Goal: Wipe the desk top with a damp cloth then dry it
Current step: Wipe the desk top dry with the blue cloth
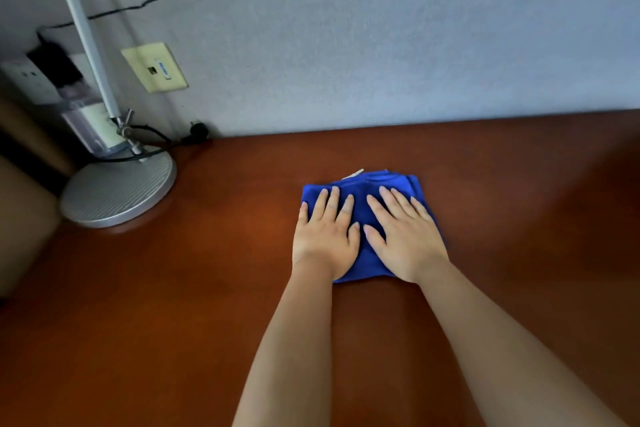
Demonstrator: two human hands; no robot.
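Blue microfibre cloth (367,191), folded into a thick pad, lies flat on the reddish-brown wooden desk top (173,288), well to the right of the round silver lamp base (117,189) and nearer the wall than the desk's front edge. Both hands lie on the cloth side by side, palms down: the left hand (325,236) covers its left half and the right hand (405,239) its right half, fingers straight and slightly spread, pressing rather than gripping, with the thumbs close together over the middle. A small white tag (353,174) sticks out at the cloth's far edge. Beyond the lamp base, a black cable (152,139) trails toward the grey textured wall (381,45), where a cream wall plate (154,66) sits.
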